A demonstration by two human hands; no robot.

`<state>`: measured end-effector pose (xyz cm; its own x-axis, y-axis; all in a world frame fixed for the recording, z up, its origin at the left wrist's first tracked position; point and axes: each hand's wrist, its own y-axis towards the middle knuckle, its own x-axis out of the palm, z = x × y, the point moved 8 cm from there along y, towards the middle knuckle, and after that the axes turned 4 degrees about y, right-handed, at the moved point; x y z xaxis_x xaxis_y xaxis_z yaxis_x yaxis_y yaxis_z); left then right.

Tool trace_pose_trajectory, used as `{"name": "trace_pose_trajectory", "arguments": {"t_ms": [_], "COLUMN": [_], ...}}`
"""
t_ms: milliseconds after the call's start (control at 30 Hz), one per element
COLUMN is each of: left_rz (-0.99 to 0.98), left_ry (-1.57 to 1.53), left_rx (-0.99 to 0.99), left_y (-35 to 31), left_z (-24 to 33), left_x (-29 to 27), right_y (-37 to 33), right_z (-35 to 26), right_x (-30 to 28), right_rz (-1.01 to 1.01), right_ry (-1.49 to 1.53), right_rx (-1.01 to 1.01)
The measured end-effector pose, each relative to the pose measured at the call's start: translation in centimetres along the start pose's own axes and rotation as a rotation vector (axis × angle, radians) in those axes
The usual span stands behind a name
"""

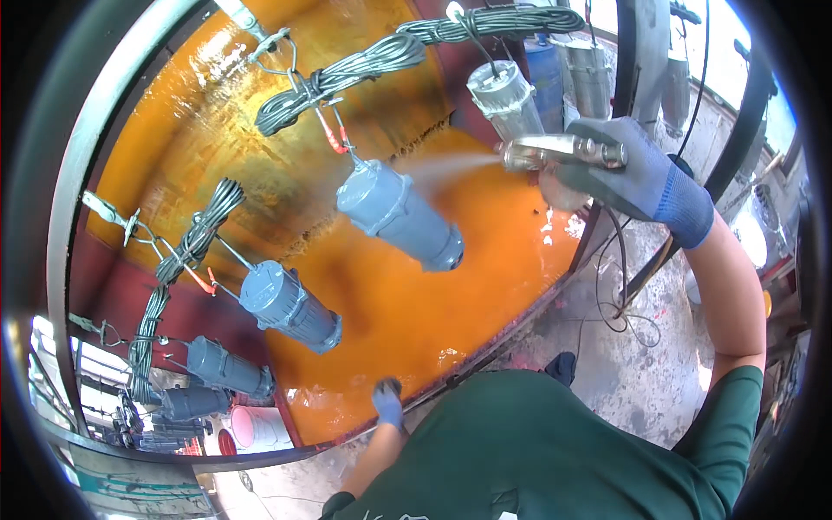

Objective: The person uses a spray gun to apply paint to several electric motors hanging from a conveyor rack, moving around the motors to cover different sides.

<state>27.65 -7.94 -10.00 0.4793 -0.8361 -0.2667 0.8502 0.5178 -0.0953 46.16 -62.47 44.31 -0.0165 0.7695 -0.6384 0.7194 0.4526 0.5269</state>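
Observation:
My right hand (620,165), in a blue-grey glove with dark palm, grips a metal spray gun (559,153). A pale mist leaves its nozzle toward the left. It reaches a hanging cylindrical pump or motor (394,212) coated blue-grey, which tilts down to the right. Another blue-grey motor (290,308) hangs to its left, with a bare metal one (503,95) just beyond the gun. Bundled dark cable (347,78) is tied above the middle motor. My left hand (387,402), also gloved, is low near the booth's front edge, touching no motor; its finger pose is too small to read.
Orange, wet-looking booth walls and floor (390,338) lie behind the motors. More coated motors (225,368) hang at the left, near a white bucket (260,427). A dark frame post (637,61) rises at right. Thin hoses (620,303) trail over the concrete floor (641,381).

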Motion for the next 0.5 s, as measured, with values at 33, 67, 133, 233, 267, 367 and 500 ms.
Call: {"name": "trace_pose_trajectory", "arguments": {"t_ms": [33,67,133,233,267,367,500], "left_rz": [-0.086,-0.166,-0.198,-0.247,-0.295,-0.242,-0.165], "left_ry": [0.267,0.536,1.149,0.945,0.881,0.916,0.986], "left_rx": [0.047,0.093,0.623,-0.038,-0.254,-0.309,-0.388], "left_y": [-1.8,-3.5,-8.3,-11.3,-13.2,-14.1,-14.2], "left_z": [-3.0,-6.8,-12.2,-18.9,-19.1,-19.1,-20.9], "left_x": [-1.5,-3.5,-6.7,-11.7,-12.9,-14.0,-14.4], "right_y": [0.4,0.8,1.9,2.0,2.6,3.4,3.3], "right_z": [0.2,0.4,0.7,2.0,2.8,4.3,4.4], "right_x": [-0.2,-0.5,0.1,1.9,2.0,1.9,2.2], "right_rz": [0.026,0.054,-0.047,-0.210,-0.176,-0.081,-0.184], "right_ry": [0.028,0.060,0.171,0.167,0.110,0.209,0.228], "right_rx": [0.029,0.056,0.086,0.005,0.087,0.178,0.139]}}
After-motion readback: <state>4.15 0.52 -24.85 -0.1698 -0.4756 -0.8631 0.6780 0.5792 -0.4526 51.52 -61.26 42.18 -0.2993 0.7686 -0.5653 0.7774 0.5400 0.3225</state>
